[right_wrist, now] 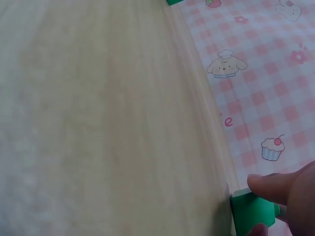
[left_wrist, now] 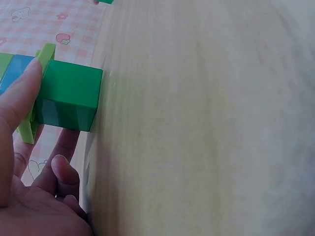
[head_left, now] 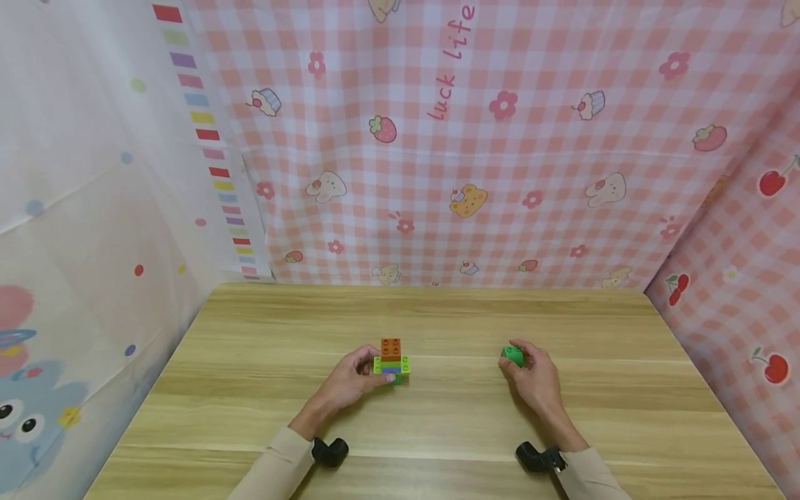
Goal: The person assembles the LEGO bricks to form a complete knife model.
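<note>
My left hand (head_left: pixel 352 380) grips a small stack of toy building blocks (head_left: pixel 391 363) between thumb and fingers. An orange-brown block tops the stack, with lime green and blue layers under it and a green block (left_wrist: pixel 71 93) at the bottom, beside the tabletop in the left wrist view. Off to the right, my right hand (head_left: pixel 537 378) pinches a single green block (head_left: pixel 512 355) low over the table. In the right wrist view the thumb lies along this green block (right_wrist: pixel 253 214), whose lower part the frame edge cuts off.
The wooden table (head_left: pixel 450 430) reaches back to a pink checked cloth (head_left: pixel 425 160) hanging behind it. A white dotted cloth (head_left: pixel 94 173) hangs at the left and a cherry-print cloth (head_left: pixel 750 292) at the right. Black wrist cameras (head_left: pixel 331 452) sit at both cuffs.
</note>
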A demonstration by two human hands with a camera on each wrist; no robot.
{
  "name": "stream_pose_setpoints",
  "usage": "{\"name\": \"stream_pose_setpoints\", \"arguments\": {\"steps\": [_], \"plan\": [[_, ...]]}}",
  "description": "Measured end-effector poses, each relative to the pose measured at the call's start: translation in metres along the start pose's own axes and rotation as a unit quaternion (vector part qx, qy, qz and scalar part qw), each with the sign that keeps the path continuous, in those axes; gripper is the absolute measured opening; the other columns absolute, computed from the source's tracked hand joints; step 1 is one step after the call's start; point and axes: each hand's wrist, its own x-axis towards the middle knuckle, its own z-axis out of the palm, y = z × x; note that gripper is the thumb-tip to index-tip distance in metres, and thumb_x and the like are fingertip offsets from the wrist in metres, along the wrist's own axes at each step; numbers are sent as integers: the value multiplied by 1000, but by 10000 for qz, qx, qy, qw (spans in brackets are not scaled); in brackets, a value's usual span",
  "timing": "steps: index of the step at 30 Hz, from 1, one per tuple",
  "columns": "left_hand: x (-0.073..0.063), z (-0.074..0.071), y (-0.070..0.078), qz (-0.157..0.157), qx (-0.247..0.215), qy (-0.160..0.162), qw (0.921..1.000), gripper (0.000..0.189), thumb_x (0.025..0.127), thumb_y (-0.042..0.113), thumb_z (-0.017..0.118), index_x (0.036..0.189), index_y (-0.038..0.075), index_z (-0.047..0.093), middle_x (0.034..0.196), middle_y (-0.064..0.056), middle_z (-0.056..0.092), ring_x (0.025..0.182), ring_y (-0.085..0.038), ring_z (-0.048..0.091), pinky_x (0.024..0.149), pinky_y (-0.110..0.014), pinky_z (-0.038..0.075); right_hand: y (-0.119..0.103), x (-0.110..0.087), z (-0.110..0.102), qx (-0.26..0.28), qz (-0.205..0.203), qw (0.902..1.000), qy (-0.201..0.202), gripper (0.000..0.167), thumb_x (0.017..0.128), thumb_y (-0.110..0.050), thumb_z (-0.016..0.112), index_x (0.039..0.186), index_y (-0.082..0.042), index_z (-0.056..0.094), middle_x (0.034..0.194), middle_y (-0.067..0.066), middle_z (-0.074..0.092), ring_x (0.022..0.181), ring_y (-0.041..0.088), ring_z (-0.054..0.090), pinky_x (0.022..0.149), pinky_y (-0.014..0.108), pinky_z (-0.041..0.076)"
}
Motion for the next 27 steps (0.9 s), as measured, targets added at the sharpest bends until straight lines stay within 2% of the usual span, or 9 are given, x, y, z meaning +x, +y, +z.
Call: {"name": "stream_pose_setpoints", "arguments": {"steps": [7, 9, 15, 17, 20, 23, 27], "plan": [[0, 0, 0, -17, 21, -27, 10000, 29, 85, 21, 79, 109, 12, 64, 87, -1, 51, 81, -20, 43, 68, -26, 35, -1, 1, -1, -42, -71, 10000, -34, 44, 92, -15, 71, 132, -2, 59, 121, 25, 60, 88, 24, 55, 75, 33, 43], [0, 0, -1, -24, 45, -42, 10000, 29, 85, 22, 79, 109, 12, 64, 87, -2, 51, 81, -20, 43, 68, -26, 35, -2, 1, -1, -36, -57, 10000, -40, 45, 92, -15, 72, 132, -2, 58, 119, 24, 61, 87, 23, 55, 73, 32, 43], [2, -2, -4, -45, 79, -76, 9999, 30, 85, 26, 79, 109, 14, 65, 89, -3, 53, 81, -19, 44, 69, -26, 36, -8, 2, 1, 80, 54, 9998, -160, 52, 90, -18, 74, 135, -2, 52, 126, 25, 59, 101, 31, 58, 76, 32, 44], [2, -2, -4, -47, 85, -87, 9999, 31, 85, 27, 79, 109, 14, 65, 90, -2, 53, 82, -19, 45, 69, -26, 36, -12, 3, 2, 188, 63, 9996, -198, 51, 90, -18, 74, 133, -3, 52, 126, 24, 59, 102, 30, 60, 76, 30, 45], [2, -2, -4, -32, 73, -112, 9999, 31, 85, 28, 79, 110, 15, 65, 91, -2, 54, 82, -19, 45, 70, -26, 37, -20, 4, 3, 401, -14, 9989, -240, 46, 89, -17, 76, 128, -4, 55, 125, 22, 62, 86, 23, 63, 67, 26, 46], [1, -2, -3, -26, 34, -111, 9999, 31, 85, 27, 79, 109, 14, 65, 91, -3, 54, 83, -19, 45, 70, -27, 37, -29, 5, 4, 533, -175, 9979, -323, 43, 89, -17, 75, 127, -5, 58, 124, 20, 64, 67, 14, 56, 55, 24, 44], [0, -2, -1, -46, 48, -79, 9999, 30, 85, 26, 79, 109, 14, 65, 89, -3, 53, 82, -20, 44, 70, -27, 36, -41, 6, 4, 687, -453, 9949, -580, 42, 92, -15, 72, 131, -6, 57, 125, 19, 63, 57, 10, 49, 48, 25, 41]]}}
